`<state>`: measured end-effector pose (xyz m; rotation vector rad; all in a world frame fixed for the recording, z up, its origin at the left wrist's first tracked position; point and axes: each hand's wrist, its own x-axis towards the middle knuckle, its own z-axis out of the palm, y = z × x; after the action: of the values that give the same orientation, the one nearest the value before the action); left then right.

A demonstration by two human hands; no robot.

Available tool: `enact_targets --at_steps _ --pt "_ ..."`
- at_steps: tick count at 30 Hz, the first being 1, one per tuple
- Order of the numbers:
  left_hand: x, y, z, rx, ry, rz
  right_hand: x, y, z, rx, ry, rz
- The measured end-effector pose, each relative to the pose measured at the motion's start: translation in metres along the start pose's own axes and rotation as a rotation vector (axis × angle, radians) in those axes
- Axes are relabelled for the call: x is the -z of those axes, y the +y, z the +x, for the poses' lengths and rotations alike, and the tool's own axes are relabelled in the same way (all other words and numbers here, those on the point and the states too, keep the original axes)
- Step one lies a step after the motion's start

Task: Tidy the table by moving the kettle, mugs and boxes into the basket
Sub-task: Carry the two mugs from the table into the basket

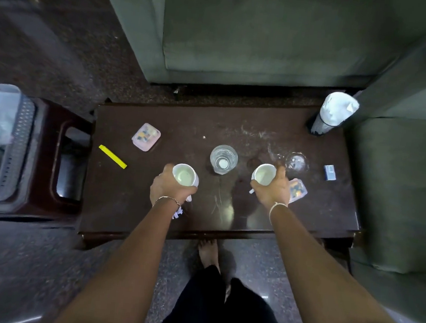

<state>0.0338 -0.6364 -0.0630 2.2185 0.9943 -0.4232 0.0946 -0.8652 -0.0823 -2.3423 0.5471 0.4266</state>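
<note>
My left hand (pixel 169 189) grips a white mug (pixel 184 175) over the near middle of the dark table (pixel 150 207). My right hand (pixel 274 190) grips a second white mug (pixel 264 174) to the right of it. A pink box (pixel 146 136) lies at the table's left. Another pink box (pixel 298 191) is partly hidden behind my right hand. A small blue box (pixel 330 172) lies at the right. The grey basket (pixel 13 147) sits on a stool at the far left. A white and black kettle or flask (pixel 332 115) stands at the table's far right corner.
A clear glass (pixel 223 159) stands between the two mugs, and a second clear glass (pixel 296 162) sits behind my right hand. A yellow strip (pixel 112 156) lies on the left of the table. Green sofas (pixel 258 35) enclose the table at the back and right.
</note>
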Motion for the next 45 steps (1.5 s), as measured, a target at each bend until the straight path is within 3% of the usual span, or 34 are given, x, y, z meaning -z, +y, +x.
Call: enact_targets --at_steps 7,13,24,33,45 --pt "0.033 -0.011 -0.072 -0.086 0.024 -0.006 0.022 -0.019 -0.085 0.222 -0.117 -0.064" --pt "0.071 -0.037 -0.129 -0.173 0.106 -0.115 0.030 -0.041 -0.158 0.363 -0.114 0.055" --pt "0.163 -0.113 -0.175 -0.109 0.220 -0.225 0.004 -0.109 -0.258 0.563 -0.257 0.171" --pt "0.267 -0.170 -0.127 -0.060 0.367 -0.312 -0.058 -0.214 -0.296 0.691 -0.396 0.165" --pt "0.436 -0.207 0.053 -0.204 0.286 -0.238 -0.207 -0.385 -0.295 0.690 -0.375 0.173"
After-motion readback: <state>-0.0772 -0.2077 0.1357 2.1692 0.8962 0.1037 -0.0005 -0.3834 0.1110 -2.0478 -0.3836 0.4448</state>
